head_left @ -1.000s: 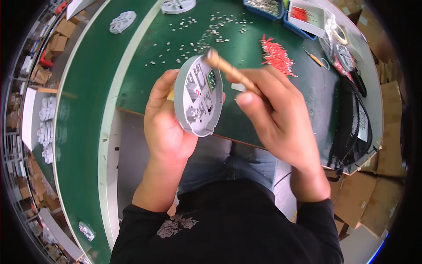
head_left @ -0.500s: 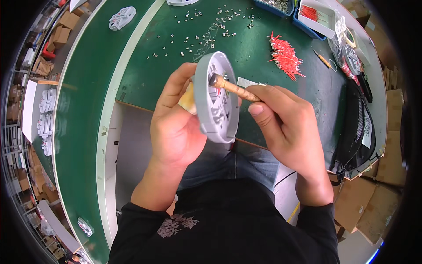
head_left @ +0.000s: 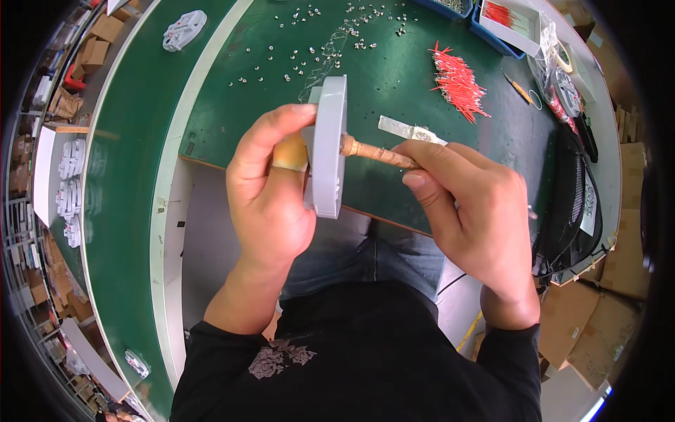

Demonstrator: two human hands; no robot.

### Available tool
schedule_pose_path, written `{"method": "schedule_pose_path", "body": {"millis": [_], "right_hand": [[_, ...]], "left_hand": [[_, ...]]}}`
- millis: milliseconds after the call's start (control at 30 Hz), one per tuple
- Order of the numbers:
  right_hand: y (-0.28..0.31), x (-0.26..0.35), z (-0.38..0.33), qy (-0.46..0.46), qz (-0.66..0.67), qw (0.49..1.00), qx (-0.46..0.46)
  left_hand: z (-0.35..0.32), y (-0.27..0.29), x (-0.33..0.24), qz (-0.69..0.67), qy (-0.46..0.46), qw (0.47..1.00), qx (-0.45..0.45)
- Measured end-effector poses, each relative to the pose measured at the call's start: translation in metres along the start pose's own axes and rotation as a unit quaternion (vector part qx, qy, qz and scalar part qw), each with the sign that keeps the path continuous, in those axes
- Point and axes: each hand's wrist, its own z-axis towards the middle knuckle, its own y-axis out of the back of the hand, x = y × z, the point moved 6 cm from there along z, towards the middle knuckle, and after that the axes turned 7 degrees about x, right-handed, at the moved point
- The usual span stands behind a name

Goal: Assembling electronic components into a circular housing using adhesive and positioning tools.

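My left hand (head_left: pixel 271 186) grips a round grey plastic housing (head_left: pixel 328 148), held on edge above the table's front edge. A yellow cover (head_left: pixel 290 152) wraps the left thumb, which presses on the housing's back. Between the thumb and fingers of my right hand (head_left: pixel 467 200) is a thin brown stick-like tool (head_left: pixel 380 152). Its far end meets the open side of the housing; the rim hides the tip and most of the inside.
Red wires (head_left: pixel 458 84) lie in a pile beyond my right hand, near a wooden-handled awl (head_left: pixel 519 88). Small metal pieces (head_left: pixel 299 70) are scattered farther left. A blue bin (head_left: pixel 492 39) and a white box (head_left: pixel 531 39) stand at the back. Left, a green conveyor (head_left: pixel 126 211) carries housings (head_left: pixel 184 30).
The housing has turned from showing its inside to nearly edge-on and shifted slightly left. The tool's end, visible against the inside before, is now behind the rim.
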Motion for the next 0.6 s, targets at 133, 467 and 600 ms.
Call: {"method": "schedule_pose_path", "body": {"millis": [133, 467, 600], "right_hand": [[-0.005, -0.009, 0.002, 0.001, -0.001, 1.000, 0.028], [0.052, -0.138, 0.039, -0.128, -0.050, 0.985, -0.108], [0.043, -0.152, 0.061, -0.153, -0.074, 0.981, -0.089]], "left_hand": [[0.003, 0.007, -0.033, 0.381, -0.150, 0.912, 0.037], [0.052, 0.390, -0.172, 0.726, 0.236, 0.612, -0.206], [0.073, 0.366, -0.154, 0.925, 0.182, 0.300, -0.145]]}}
